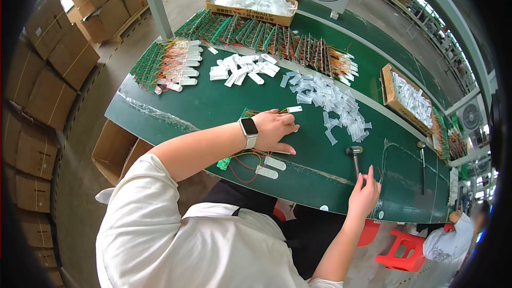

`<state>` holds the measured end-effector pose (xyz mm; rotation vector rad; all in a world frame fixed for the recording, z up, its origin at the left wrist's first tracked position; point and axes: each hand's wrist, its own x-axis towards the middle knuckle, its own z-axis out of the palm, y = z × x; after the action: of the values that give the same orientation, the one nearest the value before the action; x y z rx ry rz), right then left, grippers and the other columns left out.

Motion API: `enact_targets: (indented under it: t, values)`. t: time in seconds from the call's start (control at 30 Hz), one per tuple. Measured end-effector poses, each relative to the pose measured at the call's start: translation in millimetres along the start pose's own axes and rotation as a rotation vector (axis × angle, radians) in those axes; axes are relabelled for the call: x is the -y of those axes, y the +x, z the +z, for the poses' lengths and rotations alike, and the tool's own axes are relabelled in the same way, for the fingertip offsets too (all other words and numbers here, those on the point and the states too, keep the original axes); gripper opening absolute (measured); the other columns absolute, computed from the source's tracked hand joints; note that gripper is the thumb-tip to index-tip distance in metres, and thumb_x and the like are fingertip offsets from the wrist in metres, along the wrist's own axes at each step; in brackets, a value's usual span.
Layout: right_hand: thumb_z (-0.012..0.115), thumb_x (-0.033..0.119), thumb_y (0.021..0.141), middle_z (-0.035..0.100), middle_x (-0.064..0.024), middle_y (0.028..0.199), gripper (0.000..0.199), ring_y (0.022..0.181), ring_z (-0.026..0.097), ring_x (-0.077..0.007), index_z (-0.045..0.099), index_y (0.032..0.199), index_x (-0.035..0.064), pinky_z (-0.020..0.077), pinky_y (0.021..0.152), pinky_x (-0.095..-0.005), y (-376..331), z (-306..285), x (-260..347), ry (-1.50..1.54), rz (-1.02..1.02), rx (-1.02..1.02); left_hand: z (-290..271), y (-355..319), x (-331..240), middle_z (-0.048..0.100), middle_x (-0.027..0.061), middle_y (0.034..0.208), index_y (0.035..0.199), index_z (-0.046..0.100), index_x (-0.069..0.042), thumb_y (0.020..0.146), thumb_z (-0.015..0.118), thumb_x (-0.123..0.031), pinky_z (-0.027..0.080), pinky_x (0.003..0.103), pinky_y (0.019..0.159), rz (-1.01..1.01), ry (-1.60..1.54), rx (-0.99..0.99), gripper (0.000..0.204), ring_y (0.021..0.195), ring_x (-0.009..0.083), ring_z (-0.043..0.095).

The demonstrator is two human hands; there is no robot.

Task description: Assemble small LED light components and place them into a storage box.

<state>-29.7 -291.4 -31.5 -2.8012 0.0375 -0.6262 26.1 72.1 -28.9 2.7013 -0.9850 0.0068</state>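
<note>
Take the hammer point(354, 151) as your mark. To its left, your left hand point(274, 129) lies palm down with fingers close together over the wires point(256, 111) of a board point(246, 113); a white tab point(294, 109) pokes out past them, though I cannot tell if you pinch it. Your right hand point(364, 196) is half curled at the hammer's near end, grip unclear. Best steady the tab flat and leave the wires slack.
</note>
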Motion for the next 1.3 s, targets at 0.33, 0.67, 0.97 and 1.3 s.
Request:
enact_targets:
  t: [0.33, 0.67, 0.97, 1.3]
  values:
    - [0.073, 0.017, 0.086, 0.060, -0.0062, 0.123, 0.044, 0.118, 0.052, -0.0312, 0.067, 0.130, 0.0151, 0.0420, 0.101, -0.0485, -20, 21, 36, 0.122, -0.438, -0.066, -1, 18, -19, 0.065, 0.0102, 0.118, 0.125, 0.069, -0.006, 0.092, 0.068, -0.040, 0.053, 0.040, 0.094, -0.248, -0.103, -0.040, 0.048, 0.110, 0.0294, 0.065]
    - [0.072, 0.016, 0.088, 0.056, -0.0085, 0.129, 0.044, 0.121, 0.049, -0.0340, 0.066, 0.131, 0.0140, 0.0419, 0.103, -0.0495, -27, 22, 27, 0.202, -0.406, -0.022, -42, 8, 32, 0.073, 0.0137, 0.116, 0.125, 0.072, -0.017, 0.086, 0.074, -0.031, 0.053, 0.040, 0.097, -0.422, -0.291, -0.377, 0.041, 0.108, 0.0322, 0.068]
    - [0.073, 0.018, 0.086, 0.057, -0.0089, 0.126, 0.041, 0.119, 0.050, -0.0337, 0.069, 0.126, 0.0131, 0.0434, 0.101, -0.0483, -24, 23, 31, 0.249, -0.427, -0.067, -54, -44, 156, 0.053, 0.0149, 0.148, 0.152, 0.041, -0.005, 0.084, 0.063, -0.071, 0.036, 0.045, 0.117, -1.000, 0.410, -0.375, 0.098, 0.140, 0.0376, 0.043]
    - [0.076, 0.019, 0.082, 0.058, -0.0098, 0.125, 0.041, 0.115, 0.053, -0.0332, 0.070, 0.122, 0.0131, 0.0450, 0.096, -0.0473, -26, 20, 24, 0.338, -0.353, -0.095, 14, -30, 171, 0.059, 0.0129, 0.133, 0.127, 0.060, -0.016, 0.093, 0.066, -0.041, 0.042, 0.057, 0.104, -0.795, 0.171, -0.559, 0.042, 0.127, 0.0379, 0.053]
